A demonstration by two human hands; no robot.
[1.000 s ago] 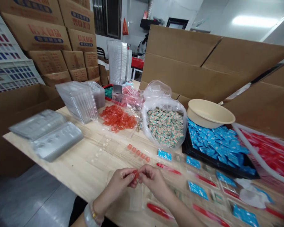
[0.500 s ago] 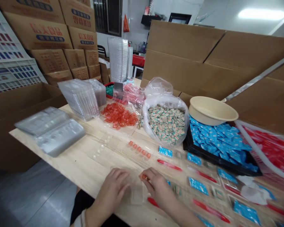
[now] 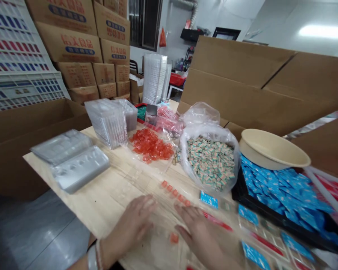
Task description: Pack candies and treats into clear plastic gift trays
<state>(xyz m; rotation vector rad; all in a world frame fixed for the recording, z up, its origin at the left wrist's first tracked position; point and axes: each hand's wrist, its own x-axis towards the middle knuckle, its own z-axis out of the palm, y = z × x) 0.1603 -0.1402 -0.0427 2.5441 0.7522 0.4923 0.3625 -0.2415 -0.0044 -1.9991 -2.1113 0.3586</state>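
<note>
My left hand (image 3: 133,221), somewhat blurred, is open with its fingers stretched forward over the table. Opposite it, my right hand (image 3: 198,234) is open too, thumb apart from the fingers, with nothing visible in its grip. Between them lies a clear plastic tray (image 3: 162,245), faint against the wood. A single small orange cube-like piece (image 3: 174,237) sits there, just left of my right thumb. Beyond the hands runs a row of several orange pieces (image 3: 175,192) in a clear tray, its near end close to my right fingertips.
Loose orange pieces (image 3: 150,145) are heaped on plastic. A bag of small printed packets (image 3: 211,161) stands beside a black tray of blue packets (image 3: 281,187) and a cream basin (image 3: 274,148). Stacked clear trays (image 3: 83,168) lie left. Filled trays with blue packets (image 3: 255,255) spread right.
My right hand has let go of the orange piece it was pinching, which now lies between the hands. The fingers have straightened. The whole view has shifted slightly.
</note>
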